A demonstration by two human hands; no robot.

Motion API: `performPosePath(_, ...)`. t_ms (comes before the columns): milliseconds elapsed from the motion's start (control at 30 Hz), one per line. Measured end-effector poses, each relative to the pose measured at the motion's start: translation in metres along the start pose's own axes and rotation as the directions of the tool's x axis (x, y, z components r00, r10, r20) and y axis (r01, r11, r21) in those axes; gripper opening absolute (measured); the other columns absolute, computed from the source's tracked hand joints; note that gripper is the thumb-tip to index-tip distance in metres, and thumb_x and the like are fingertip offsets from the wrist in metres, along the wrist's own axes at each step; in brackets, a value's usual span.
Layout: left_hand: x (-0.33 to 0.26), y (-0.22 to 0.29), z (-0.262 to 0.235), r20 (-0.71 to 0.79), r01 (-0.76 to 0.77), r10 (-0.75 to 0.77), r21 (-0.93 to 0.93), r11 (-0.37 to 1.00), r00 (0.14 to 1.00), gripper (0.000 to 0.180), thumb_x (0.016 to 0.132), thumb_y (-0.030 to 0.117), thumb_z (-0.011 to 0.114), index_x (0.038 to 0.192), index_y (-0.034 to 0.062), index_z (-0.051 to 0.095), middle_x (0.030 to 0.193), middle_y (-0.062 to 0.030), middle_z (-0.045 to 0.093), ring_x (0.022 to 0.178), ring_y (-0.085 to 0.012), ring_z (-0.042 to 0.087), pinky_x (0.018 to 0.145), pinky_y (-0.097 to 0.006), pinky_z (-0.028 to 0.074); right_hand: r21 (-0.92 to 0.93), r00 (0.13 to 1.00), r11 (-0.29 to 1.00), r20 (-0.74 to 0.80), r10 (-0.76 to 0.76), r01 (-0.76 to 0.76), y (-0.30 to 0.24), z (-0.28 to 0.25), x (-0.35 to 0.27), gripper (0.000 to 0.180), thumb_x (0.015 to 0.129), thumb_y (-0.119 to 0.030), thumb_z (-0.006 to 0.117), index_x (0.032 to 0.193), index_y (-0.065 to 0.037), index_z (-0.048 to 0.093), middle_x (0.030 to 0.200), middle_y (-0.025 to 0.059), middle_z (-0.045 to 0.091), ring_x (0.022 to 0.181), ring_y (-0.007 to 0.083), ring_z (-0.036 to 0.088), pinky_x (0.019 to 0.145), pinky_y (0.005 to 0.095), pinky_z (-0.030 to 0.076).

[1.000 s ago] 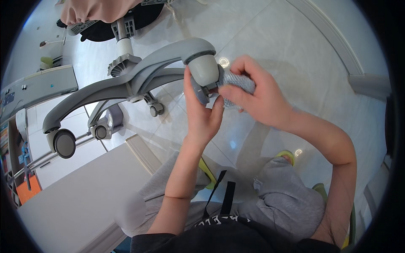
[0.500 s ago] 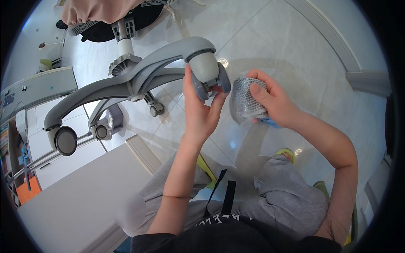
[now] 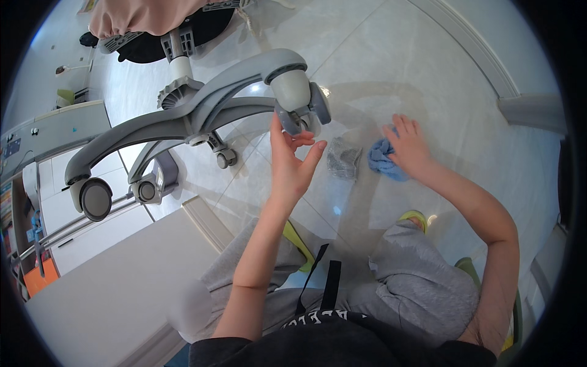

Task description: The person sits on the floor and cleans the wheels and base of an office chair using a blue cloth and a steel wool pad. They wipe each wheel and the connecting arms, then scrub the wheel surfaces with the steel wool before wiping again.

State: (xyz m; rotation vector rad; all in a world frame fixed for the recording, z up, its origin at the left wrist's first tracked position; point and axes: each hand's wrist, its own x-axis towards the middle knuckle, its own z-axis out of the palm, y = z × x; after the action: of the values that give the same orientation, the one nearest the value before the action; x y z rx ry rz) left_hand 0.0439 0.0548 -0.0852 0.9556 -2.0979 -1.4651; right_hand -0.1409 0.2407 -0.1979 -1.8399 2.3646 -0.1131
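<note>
A grey office chair lies tipped over, its five-star base [image 3: 195,113] raised toward me. My left hand [image 3: 288,160] is at the nearest caster [image 3: 301,110], fingertips at the underside of its wheel and thumb held apart. A silvery mesh cloth [image 3: 343,160] lies on the tiled floor just right of that hand. Beside it is a crumpled blue cloth [image 3: 385,162]. My right hand [image 3: 411,148] is over the right edge of the blue cloth, fingers stretched out. Whether its palm touches the cloth is hidden.
Other casters of the base are at the left [image 3: 96,199] and behind [image 3: 226,158]. A pale panel with a moulded edge [image 3: 131,257] stands at lower left. The chair's pink-covered part [image 3: 143,15] is at the top. A skirting board [image 3: 471,46] runs along the right wall.
My right hand has let go of the silvery mesh cloth, now on the floor, and moved right to the blue cloth. The caster's wheel has turned, and my left fingers have loosened.
</note>
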Motion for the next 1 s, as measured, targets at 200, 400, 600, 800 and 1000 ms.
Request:
performPosePath(200, -0.025, -0.014, 0.035, 0.124, -0.021, 0.016, 0.042, 0.999, 0.992, 0.064, 0.083, 0.001, 0.065, 0.137, 0.0005, 0.031, 0.129, -0.0138, 0.041, 0.098, -0.0173, 0.056, 0.081, -0.029, 0.05, 0.283, 0.993, 0.959, 0.12, -0.021, -0.014, 0.047, 0.027, -0.01, 0.027, 0.078, -0.018, 0.063, 0.1, -0.005, 0.053, 0.099, 0.0123, 0.056, 0.09, 0.0279, 0.056, 0.075, 0.0381, 0.047)
performPosePath(400, -0.042, -0.013, 0.061, 0.211, -0.097, 0.06, 0.172, 0.98, 0.976, 0.057, 0.085, 0.008, 0.064, 0.135, 0.0013, 0.037, 0.133, -0.0175, 0.038, 0.11, -0.0264, 0.053, 0.093, -0.036, 0.045, 0.892, 0.931, 0.268, 0.337, 0.143, -0.364, 0.015, -0.055, 0.016, 0.011, 0.087, -0.013, 0.046, 0.093, -0.005, 0.05, 0.082, 0.005, 0.052, 0.077, 0.0174, 0.053, 0.067, 0.0319, 0.042)
performPosePath(600, -0.042, -0.015, 0.074, 0.371, -0.157, 0.103, 0.118, 0.98, 0.923, 0.051, 0.086, 0.009, 0.062, 0.132, 0.0021, 0.042, 0.126, -0.0173, 0.049, 0.11, -0.0284, 0.052, 0.093, -0.036, 0.042, 0.868, 0.952, -0.435, 0.298, 0.069, -0.24, 0.003, -0.151, 0.027, 0.014, 0.092, -0.017, 0.042, 0.097, -0.008, 0.051, 0.087, -0.0009, 0.052, 0.081, 0.008, 0.051, 0.07, 0.0269, 0.042)
performPosePath(800, -0.059, -0.001, 0.052, 0.059, 0.163, -0.162, -0.021, 0.986, 0.985, 0.029, 0.093, 0.011, 0.048, 0.119, -0.0005, 0.048, 0.098, -0.0083, 0.056, 0.084, -0.0162, 0.052, 0.075, -0.031, 0.044, 0.723, 0.946, -0.681, 0.29, 0.146, -0.117, -0.018, -0.187, 0.033, 0.019, 0.095, -0.019, 0.042, 0.103, -0.006, 0.054, 0.091, 0.0013, 0.054, 0.084, 0.0096, 0.052, 0.078, 0.0249, 0.043)
performPosePath(1000, -0.045, 0.06, 0.014, -0.219, 0.248, -0.526, -0.694, 0.676, 0.821, 0.039, 0.099, 0.028, 0.036, 0.126, 0.0017, 0.044, 0.11, -0.0102, 0.057, 0.1, -0.0167, 0.057, 0.085, -0.032, 0.046, 0.773, 0.884, -0.57, 0.438, 0.161, -0.279, -0.035, -0.164, 0.024, 0.022, 0.095, -0.019, 0.046, 0.108, -0.004, 0.055, 0.095, 0.0026, 0.057, 0.09, 0.0095, 0.053, 0.083, 0.0241, 0.042)
